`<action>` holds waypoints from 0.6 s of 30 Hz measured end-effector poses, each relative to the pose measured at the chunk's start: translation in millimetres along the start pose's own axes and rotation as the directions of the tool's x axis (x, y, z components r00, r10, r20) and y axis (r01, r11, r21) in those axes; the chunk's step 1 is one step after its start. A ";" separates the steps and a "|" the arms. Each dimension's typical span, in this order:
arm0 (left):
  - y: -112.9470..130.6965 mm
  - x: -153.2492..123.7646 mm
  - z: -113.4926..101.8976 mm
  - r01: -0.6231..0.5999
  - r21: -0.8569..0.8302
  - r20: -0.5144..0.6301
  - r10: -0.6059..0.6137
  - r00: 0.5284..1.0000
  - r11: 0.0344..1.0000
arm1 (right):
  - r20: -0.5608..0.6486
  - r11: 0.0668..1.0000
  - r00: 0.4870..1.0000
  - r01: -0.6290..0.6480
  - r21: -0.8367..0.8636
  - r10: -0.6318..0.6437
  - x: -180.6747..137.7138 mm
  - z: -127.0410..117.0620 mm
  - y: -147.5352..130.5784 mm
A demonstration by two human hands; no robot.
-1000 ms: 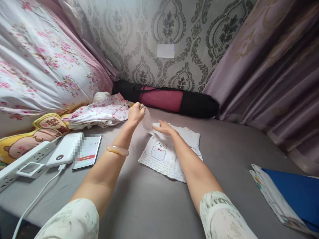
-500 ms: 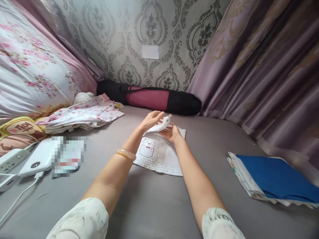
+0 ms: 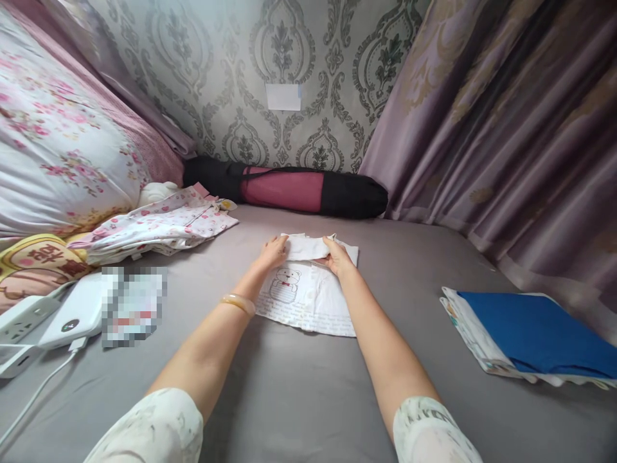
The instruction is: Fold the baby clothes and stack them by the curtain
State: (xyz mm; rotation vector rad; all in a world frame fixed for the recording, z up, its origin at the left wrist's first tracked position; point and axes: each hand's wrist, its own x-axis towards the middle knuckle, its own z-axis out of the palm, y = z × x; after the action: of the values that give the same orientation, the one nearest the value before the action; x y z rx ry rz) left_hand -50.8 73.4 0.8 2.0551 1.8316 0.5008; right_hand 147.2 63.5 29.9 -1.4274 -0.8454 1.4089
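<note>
White shirt (image 3: 311, 297) w/ bear print (image 3: 283, 286) lies mid-bed (image 3: 289, 399), top part folded over. R hand (image 3: 337, 257) pinches the fold's R end, thumb on top; L hand (image 3: 274, 252) is at the L end, fingers against the cloth, can't tell if gripping. Prob. v. light, soft, floppy; won't break, but a 1-pt hold wd sag & crease it. Best gripped at both fold ends, lightly taut.

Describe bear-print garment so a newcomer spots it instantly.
Find the black-and-maroon bag along the wall. On the gray sheet before it lies a white garment, its folded end between left hand and right hand. Unlike the pink-patterned clothing to its left and blue-topped stack to its right, it shows an outlined bear with a red bow.
</note>
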 end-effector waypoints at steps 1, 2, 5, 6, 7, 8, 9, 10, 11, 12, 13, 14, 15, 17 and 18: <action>-2.2 0.3 4.2 0.005 0.020 0.015 -0.006 1.000 1.000 | -0.036 0.994 0.998 0.043 -0.096 -0.047 1.2 -3.0 1.9; -4.5 0.8 7.7 0.010 0.032 0.033 -0.011 0.999 0.999 | -0.070 0.980 0.994 0.074 -0.186 -0.088 2.8 -7.0 4.0; -11.1 2.6 13.9 0.005 0.056 0.074 -0.009 0.997 0.998 | -0.143 0.932 0.978 0.090 -0.352 -0.149 8.4 -22.7 9.6; -12.9 3.1 14.8 0.000 0.063 0.080 -0.005 0.997 0.998 | -0.163 0.919 0.974 0.085 -0.384 -0.158 9.9 -27.9 10.8; -14.2 3.5 15.2 -0.005 0.071 0.084 -0.001 0.996 0.997 | -0.176 0.903 0.969 0.083 -0.422 -0.172 10.7 -32.6 11.6; -15.0 3.6 15.1 -0.007 0.078 0.089 0.000 0.996 0.997 | -0.182 0.875 0.964 0.087 -0.477 -0.195 10.5 -36.5 11.8; -15.3 3.5 14.6 -0.008 0.084 0.094 0.000 0.996 0.996 | -0.178 0.829 0.957 0.095 -0.551 -0.228 9.2 -39.5 11.4; -15.1 3.1 13.8 -0.008 0.089 0.098 -0.001 0.995 0.996 | -0.162 0.764 0.950 0.105 -0.637 -0.266 6.8 -41.3 10.6; -14.1 2.4 12.7 -0.007 0.093 0.100 -0.002 0.995 0.996 | -0.141 0.682 0.943 0.110 -0.723 -0.302 3.2 -42.0 9.4; -12.5 1.6 11.3 -0.007 0.095 0.096 -0.002 0.995 0.995 | -0.120 0.590 0.934 0.110 -0.800 -0.337 -1.2 -41.6 7.9; -9.9 0.6 9.9 -0.009 0.097 0.085 0.001 0.996 0.995 | -0.101 0.500 0.923 0.107 -0.859 -0.372 -6.0 -40.0 6.3; -6.4 -0.4 8.5 -0.015 0.100 0.065 0.008 0.998 0.995 | -0.089 0.426 0.909 0.103 -0.899 -0.408 -10.9 -37.3 4.8; -1.8 -1.4 7.5 -0.026 0.104 0.040 0.022 0.999 0.994 | -0.066 0.355 0.891 0.109 -0.929 -0.448 -15.3 -33.6 3.8; 10.0 -2.9 7.3 -0.072 0.118 -0.011 0.074 0.997 0.990 | 0.048 0.215 0.853 0.184 -0.959 -0.520 -21.6 -24.1 3.7; 16.7 -3.2 8.3 -0.104 0.128 -0.025 0.108 0.994 0.986 | 0.134 0.150 0.836 0.249 -0.957 -0.533 -23.0 -18.7 5.0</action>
State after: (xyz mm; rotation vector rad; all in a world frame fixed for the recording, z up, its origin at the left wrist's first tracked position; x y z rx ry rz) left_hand -32.6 68.3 1.3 2.2502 1.8224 0.4587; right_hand 162.5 37.6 31.6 -1.9400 -1.9574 0.0949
